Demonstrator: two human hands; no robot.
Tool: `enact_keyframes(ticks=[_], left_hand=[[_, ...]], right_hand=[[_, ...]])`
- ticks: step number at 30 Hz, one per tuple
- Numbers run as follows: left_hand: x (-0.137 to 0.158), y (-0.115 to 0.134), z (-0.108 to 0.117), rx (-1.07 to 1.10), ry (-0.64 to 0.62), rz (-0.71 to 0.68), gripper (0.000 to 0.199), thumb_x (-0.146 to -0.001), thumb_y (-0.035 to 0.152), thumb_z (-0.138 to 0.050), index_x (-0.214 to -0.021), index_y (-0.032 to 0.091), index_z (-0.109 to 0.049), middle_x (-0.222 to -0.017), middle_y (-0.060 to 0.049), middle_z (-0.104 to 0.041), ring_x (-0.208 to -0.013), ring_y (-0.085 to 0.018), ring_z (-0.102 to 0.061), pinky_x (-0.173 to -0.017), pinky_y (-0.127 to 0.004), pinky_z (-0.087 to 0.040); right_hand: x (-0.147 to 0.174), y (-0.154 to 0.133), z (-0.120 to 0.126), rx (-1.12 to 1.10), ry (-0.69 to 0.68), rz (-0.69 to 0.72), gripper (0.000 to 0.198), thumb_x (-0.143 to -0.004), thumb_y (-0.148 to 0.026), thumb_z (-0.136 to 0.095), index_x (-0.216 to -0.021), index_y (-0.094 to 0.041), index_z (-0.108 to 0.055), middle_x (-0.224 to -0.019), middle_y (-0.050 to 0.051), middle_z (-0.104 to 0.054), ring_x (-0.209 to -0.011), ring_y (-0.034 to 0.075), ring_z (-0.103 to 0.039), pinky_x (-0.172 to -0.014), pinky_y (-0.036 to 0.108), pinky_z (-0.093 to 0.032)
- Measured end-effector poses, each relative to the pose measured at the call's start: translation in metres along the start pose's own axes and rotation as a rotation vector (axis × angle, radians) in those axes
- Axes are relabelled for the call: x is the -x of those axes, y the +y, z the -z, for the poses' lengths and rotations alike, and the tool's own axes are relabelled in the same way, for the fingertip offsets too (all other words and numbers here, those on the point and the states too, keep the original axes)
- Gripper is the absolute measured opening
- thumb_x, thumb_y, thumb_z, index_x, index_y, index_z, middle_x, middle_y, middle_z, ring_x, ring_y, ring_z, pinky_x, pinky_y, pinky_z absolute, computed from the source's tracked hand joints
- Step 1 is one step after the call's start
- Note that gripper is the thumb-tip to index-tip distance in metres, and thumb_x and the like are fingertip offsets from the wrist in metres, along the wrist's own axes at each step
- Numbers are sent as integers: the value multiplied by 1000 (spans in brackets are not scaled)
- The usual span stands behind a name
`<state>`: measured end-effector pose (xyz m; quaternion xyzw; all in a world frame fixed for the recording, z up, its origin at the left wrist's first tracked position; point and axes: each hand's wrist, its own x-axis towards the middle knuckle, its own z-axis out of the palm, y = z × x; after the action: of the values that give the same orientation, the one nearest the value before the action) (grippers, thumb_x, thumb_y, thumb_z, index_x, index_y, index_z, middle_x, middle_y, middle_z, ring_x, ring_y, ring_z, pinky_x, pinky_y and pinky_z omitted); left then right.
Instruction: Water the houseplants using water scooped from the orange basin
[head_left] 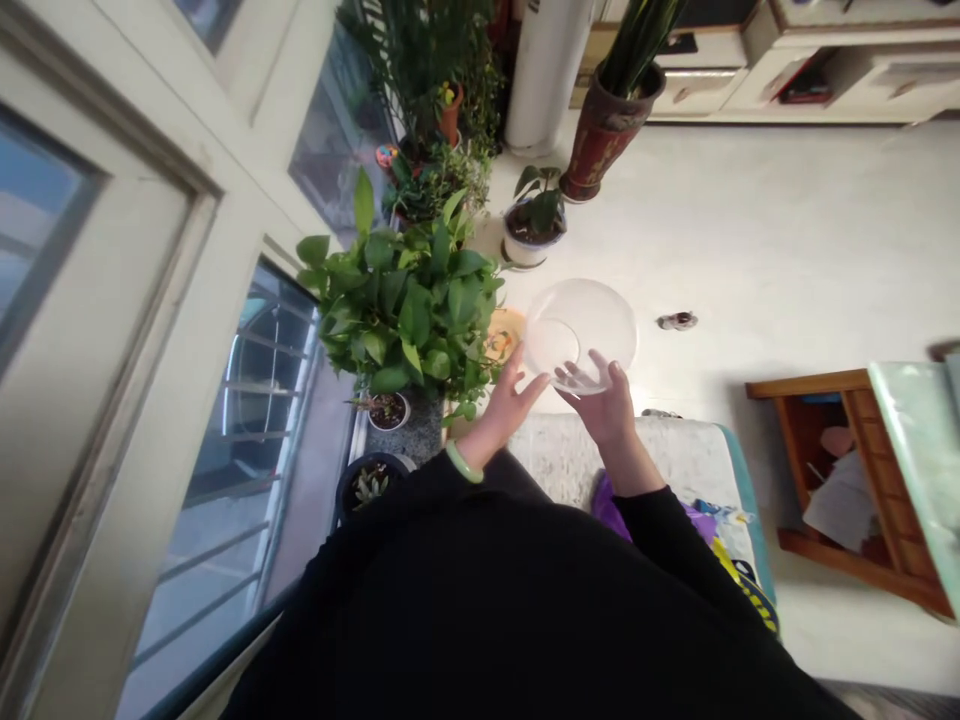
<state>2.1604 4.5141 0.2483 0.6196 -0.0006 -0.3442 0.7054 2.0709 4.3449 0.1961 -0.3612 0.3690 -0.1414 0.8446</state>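
Note:
A translucent, pale plastic bowl [600, 315] is held tilted in front of me, above the floor. My right hand [606, 408] grips its near right side; the fingers show through the clear plastic and the thumb lies at the rim. At the bowl's near left side is my left hand [504, 408], its thumb and fingertips against the edge, spread around it. A pale green bangle [465, 464] circles the left wrist. Just left of the bowl grows a leafy green potted plant [409, 310], with a round orange-patterned dish [504, 332] partly hidden between them.
Windows with bars [255, 400] line the left. Beyond the bowl stand a small white pot [525, 245] and a tall red-brown vase [611, 125]. A white-topped bench [559, 460] lies close in front; a wooden cabinet [855, 400] is at right. A small shoe-like item [677, 321] rests on the floor.

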Motion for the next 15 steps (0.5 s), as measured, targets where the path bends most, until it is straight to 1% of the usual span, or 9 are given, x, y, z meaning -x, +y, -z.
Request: enact_keyframes(ticks=[2, 4, 7, 10, 13, 15], left_hand=[[-18, 1, -3, -10, -10, -4, 77, -100, 33, -92, -171, 37, -62, -193, -7, -43, -170, -39, -54, -142, -58, -41], [-35, 2, -8, -13, -16, 5, 77, -103, 31, -89, -173, 36, -58, -193, -9, -44, -171, -38, -53, -143, -58, -41], [-60, 2, -18, -8, -3, 26, 77, -104, 32, -87, -174, 36, -56, -191, -9, -46, -174, -37, -49, -143, -59, -39], [-84, 4, -29, -12, 4, 34, 74, -104, 33, -87, -172, 36, -56, -189, -9, -48, -174, -38, -49, -144, -61, -37], [-114, 5, -40, -35, 6, 41, 66, -105, 31, -86, -165, 32, -60, -184, -10, -54, -172, -37, -51, -141, -59, -42], [-140, 3, -49, -43, 56, 52, 56, -106, 29, -82, -159, 29, -63, -180, -12, -59, -170, -35, -54, -137, -56, -48]], right_hand=[[-10, 3, -1, -16, 29, 23, 69, -75, -74, -94, -130, -42, -68, -124, 3, -79, -133, 33, -78, -115, 57, -66], [-21, 5, -2, -30, 56, 36, 69, -76, -73, -93, -131, -42, -66, -125, 2, -78, -133, 31, -78, -117, 53, -66], [-41, 4, -1, -46, 68, 44, 69, -77, -73, -91, -133, -42, -64, -128, 3, -76, -135, 30, -77, -118, 53, -65], [-64, -2, 2, -79, 95, 38, 72, -75, -73, -91, -133, -41, -64, -128, 3, -75, -132, 30, -77, -117, 51, -66], [-94, -11, 10, -81, 95, 22, 72, -74, -73, -92, -132, -41, -63, -127, 3, -74, -130, 30, -77, -113, 50, -67], [-121, -19, 18, -50, 71, 3, 73, -74, -74, -92, -133, -42, -63, -127, 2, -74, -130, 30, -77, -110, 50, -67]])
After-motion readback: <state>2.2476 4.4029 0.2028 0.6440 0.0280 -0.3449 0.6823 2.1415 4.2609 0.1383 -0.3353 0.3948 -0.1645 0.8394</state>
